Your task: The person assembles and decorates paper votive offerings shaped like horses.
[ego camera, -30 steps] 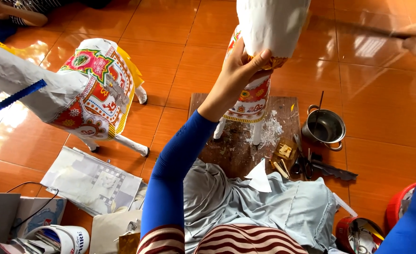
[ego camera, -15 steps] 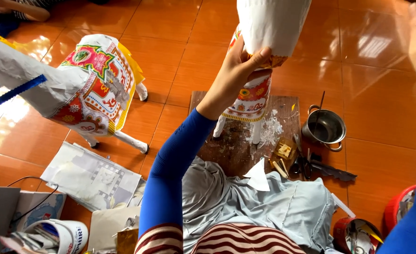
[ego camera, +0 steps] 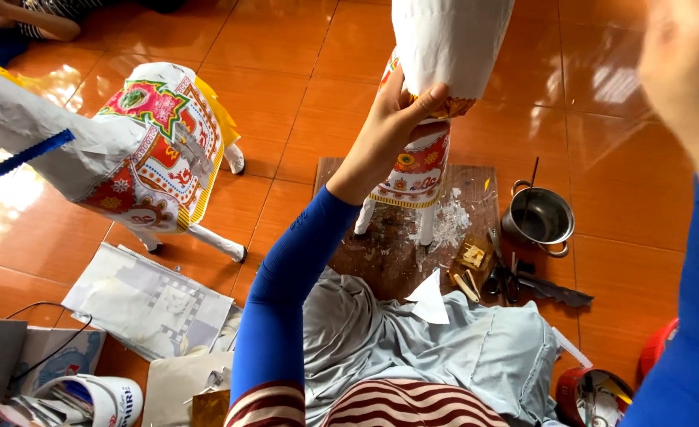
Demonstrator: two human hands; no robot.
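- Left hand (ego camera: 393, 126) still clamps white paper horse figure w/ red patterned saddle (ego camera: 436, 95), 12 o'clock, above dark wooden board (ego camera: 389, 245).
- Right hand (ego camera: 685, 75) has moved closer, 2 o'clock, blurred; grip can't tell.

our right hand (ego camera: 685, 79) has come further into view: a second ago only its fingers showed at the top right edge, holding a thin dark stick, and now it fills that corner, blurred, with no stick to be seen. the whole scene has also shifted slightly rightward.
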